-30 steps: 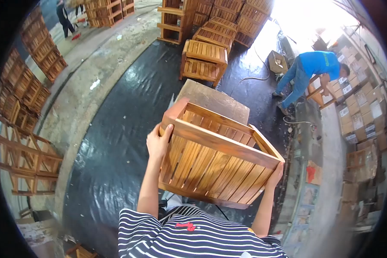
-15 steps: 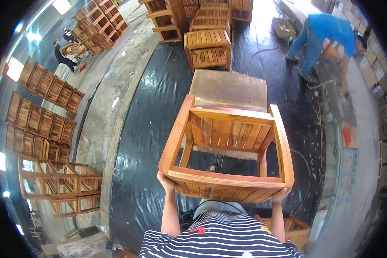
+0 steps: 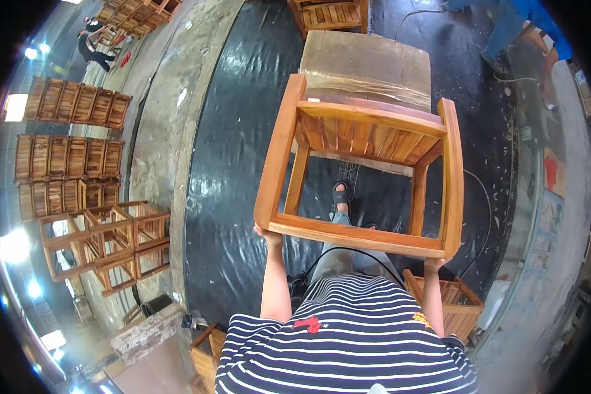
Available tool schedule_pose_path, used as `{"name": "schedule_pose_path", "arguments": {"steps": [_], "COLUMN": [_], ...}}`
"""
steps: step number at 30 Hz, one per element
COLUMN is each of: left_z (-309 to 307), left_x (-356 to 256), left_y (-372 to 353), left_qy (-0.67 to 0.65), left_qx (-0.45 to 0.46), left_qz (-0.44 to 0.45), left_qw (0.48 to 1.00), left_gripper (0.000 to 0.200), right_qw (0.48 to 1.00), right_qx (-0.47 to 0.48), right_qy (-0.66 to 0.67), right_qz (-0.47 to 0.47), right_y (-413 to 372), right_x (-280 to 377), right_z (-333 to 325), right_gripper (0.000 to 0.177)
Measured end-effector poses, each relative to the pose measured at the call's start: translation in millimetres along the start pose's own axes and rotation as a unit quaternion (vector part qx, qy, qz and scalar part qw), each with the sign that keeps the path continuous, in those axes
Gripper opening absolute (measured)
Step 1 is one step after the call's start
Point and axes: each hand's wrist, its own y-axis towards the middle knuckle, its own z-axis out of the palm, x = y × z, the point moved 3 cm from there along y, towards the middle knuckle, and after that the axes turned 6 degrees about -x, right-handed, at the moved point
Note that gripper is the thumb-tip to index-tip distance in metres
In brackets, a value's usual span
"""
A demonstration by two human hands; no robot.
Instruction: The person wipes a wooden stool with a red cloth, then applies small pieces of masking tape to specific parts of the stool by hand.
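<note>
In front of my body I carry a slatted wooden side table [image 3: 358,236], tilted so that its open frame faces up toward me. My left hand [image 3: 268,235] is wrapped round its lower left corner, the fingers mostly hidden under the wood. At the lower right corner, my right hand [image 3: 434,264] grips from below, its fingertips also out of sight. Slats show inside the far part of the frame. Just beyond the side table lies a cardboard-covered block [image 3: 368,62], wrapped in clear film at its near edge.
Another slatted wooden table [image 3: 331,16] stands past the block. A wooden piece [image 3: 450,302] sits by my right side. Stacked wooden furniture [image 3: 108,240] lines the left. A co-worker in blue [image 3: 532,33] bends at the upper right. A hose [image 3: 484,217] crosses the black floor sheet [image 3: 226,177].
The side table has tipped, so its near slatted face no longer shows. My view has dropped lower, and a foot in a sandal now shows through the frame.
</note>
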Motion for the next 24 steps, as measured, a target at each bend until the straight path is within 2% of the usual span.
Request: {"name": "schedule_pose_path", "arguments": {"steps": [1,4,6,9,10,12,14,15,17,18,19,21,22,23,24], "left_z": [0,2,2,19,16,47,70,85,95,105,101,124,127,133,137], "left_x": [0,-1,2,-19,-13,-51,-73,-90,-97,-108,-103,-130,-128,-133,-136], "left_y": [2,4,6,9,18,18,27,29,44,43,56,49,56,55,56], "left_qy": [-0.006,0.001,-0.107,-0.056,-0.048,-0.03,-0.031,-0.009,-0.014,-0.027,0.0,-0.002,-0.059,-0.047,-0.057], "left_qx": [0.025,0.018,0.024,-0.024,-0.037,-0.065,-0.008,-0.024,-0.022,-0.021,0.011,0.035,0.061,0.044,0.073], "left_qz": [0.015,0.03,0.002,0.003,-0.018,-0.036,-0.038,-0.019,-0.049,-0.044,-0.014,-0.007,-0.028,-0.032,-0.048], "left_qw": [1.0,0.999,0.994,0.998,0.998,0.997,0.999,0.999,0.998,0.998,1.0,0.999,0.996,0.997,0.995], "left_gripper": [0.094,0.092,0.082,0.08,0.078,0.078,0.079,0.076,0.069,0.068,0.065,0.062,0.062,0.062,0.063], "right_qw": [1.0,0.993,0.981,0.946,0.943,0.943,0.938,0.936,0.94,0.932,0.933,0.933,0.932,0.931,0.928], "right_qx": [0.002,-0.031,-0.056,-0.104,-0.115,-0.133,-0.133,-0.129,-0.144,-0.14,-0.135,-0.14,-0.142,-0.146,-0.147], "right_qy": [0.001,-0.078,-0.131,-0.211,-0.213,-0.231,-0.233,-0.24,-0.239,-0.24,-0.233,-0.229,-0.235,-0.241,-0.248], "right_qz": [0.003,-0.078,-0.135,-0.222,-0.228,-0.198,-0.221,-0.224,-0.197,-0.233,-0.237,-0.239,-0.237,-0.232,-0.234], "right_y": [-1,22,29,38,43,56,75,83,97,104,110,120,124,126,127], "right_x": [2,37,71,126,143,168,197,218,229,217,219,222,226,230,237], "right_z": [4,52,87,139,154,175,197,213,221,213,215,219,223,227,229], "right_gripper": [0.06,0.067,0.076,0.094,0.094,0.093,0.084,0.08,0.073,0.068,0.058,0.048,0.045,0.044,0.043]}}
